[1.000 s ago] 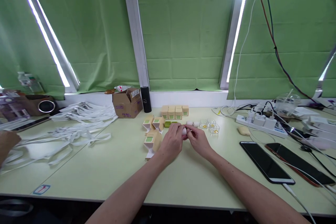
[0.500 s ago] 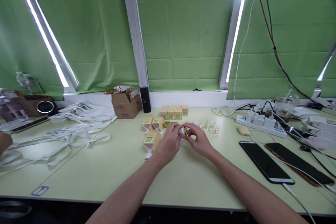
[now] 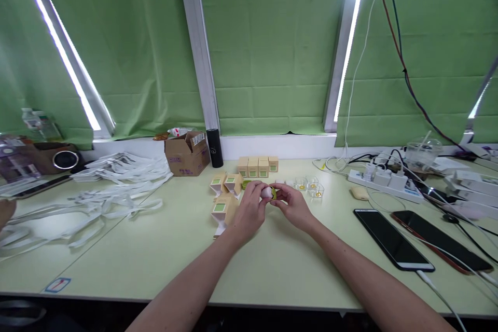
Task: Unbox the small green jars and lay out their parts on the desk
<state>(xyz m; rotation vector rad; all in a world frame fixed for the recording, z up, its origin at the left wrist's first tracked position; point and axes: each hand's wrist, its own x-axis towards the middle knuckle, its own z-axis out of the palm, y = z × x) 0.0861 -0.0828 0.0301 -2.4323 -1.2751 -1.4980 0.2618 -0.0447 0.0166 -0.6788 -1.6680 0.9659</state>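
Note:
Above the middle of the table, my left hand (image 3: 252,208) is closed on a small white rounded piece (image 3: 266,192). The fingertips of my right hand (image 3: 292,206) pinch a green strip or rim (image 3: 273,194) on its right side; its exact kind is too small to make out. Just beyond my left hand lies another green item (image 3: 246,184), partly hidden. Open kraft-paper boxes (image 3: 223,208) with green labels stand left of my left hand. To the right of my right hand sit several clear cups (image 3: 312,184) with yellow bits inside.
Closed kraft boxes (image 3: 258,166) stand in a row behind my hands. Further left are a cardboard carton (image 3: 187,154), a black cylinder (image 3: 215,148) and white straps (image 3: 120,171). A power strip (image 3: 385,185) and two phones (image 3: 392,238) with cables occupy the right. Another person's hand (image 3: 6,211) shows at the left edge.
The white piece is turned slightly between my fingers, and its green rim shows a little differently. Both hands stay nearly in place; the whole view has shifted slightly.

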